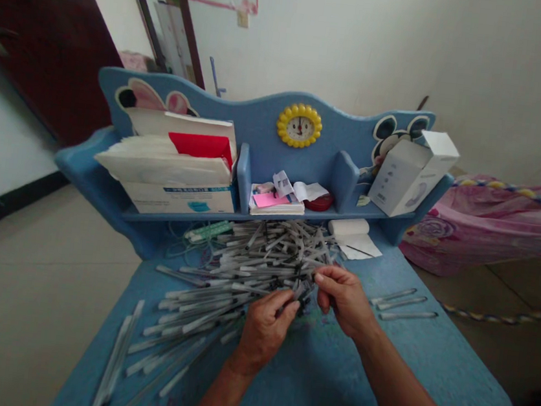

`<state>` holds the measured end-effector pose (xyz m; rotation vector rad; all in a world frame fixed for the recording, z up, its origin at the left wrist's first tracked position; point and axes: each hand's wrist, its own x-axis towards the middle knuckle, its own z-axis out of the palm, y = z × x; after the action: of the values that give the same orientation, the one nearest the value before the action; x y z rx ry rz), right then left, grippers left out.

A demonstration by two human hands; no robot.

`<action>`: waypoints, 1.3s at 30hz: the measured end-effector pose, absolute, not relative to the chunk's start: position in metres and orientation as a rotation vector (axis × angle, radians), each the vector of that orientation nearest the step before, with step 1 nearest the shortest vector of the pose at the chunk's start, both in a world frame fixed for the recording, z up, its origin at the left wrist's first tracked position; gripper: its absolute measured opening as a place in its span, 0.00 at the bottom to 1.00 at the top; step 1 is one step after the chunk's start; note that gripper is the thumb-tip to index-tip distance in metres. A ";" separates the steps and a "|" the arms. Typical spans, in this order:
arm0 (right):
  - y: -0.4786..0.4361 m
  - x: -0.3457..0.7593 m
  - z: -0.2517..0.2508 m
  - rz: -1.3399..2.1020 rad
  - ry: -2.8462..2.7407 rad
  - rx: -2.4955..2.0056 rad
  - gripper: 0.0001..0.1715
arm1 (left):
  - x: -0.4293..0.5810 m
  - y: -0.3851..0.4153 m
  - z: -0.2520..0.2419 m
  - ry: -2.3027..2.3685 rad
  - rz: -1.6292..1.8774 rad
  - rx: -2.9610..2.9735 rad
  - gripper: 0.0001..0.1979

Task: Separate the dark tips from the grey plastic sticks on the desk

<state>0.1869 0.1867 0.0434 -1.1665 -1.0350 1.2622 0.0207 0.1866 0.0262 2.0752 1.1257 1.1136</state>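
A large heap of pens (236,284) with clear, greyish barrels and dark ends covers the middle and left of the blue desk (343,381). At the heap's right edge, my left hand (265,325) is closed, its thumb and fingers pinching a pen (300,290) of which only a short translucent part shows. Just to the right and slightly farther off, my right hand (343,298) is closed too, fingertips pressed together near a thin dark end. What it pinches is too small to make out. The two hands are close together but apart.
Three pens (403,302) lie apart at the right; a few more (117,355) lie at the left edge. Behind the heap rises a blue shelf (242,105) with a yellow clock (299,126), a paper-filled box (185,198) and a white box (403,179). A notepad (356,242) lies below it.
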 end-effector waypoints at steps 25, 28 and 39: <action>0.167 0.166 0.035 1.458 -0.676 -0.888 0.12 | 0.023 0.178 0.041 0.958 0.861 1.870 0.11; 0.166 0.168 0.034 1.438 -0.743 -0.914 0.12 | 0.022 0.178 0.041 0.922 0.809 1.776 0.11; 0.173 0.206 0.069 1.092 -1.646 -1.262 0.12 | 0.019 0.180 0.046 0.910 0.727 1.756 0.11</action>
<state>0.2057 0.1732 0.0694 -1.2616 -1.6464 1.0922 0.0190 0.1797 0.0456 1.7563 0.9096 0.7266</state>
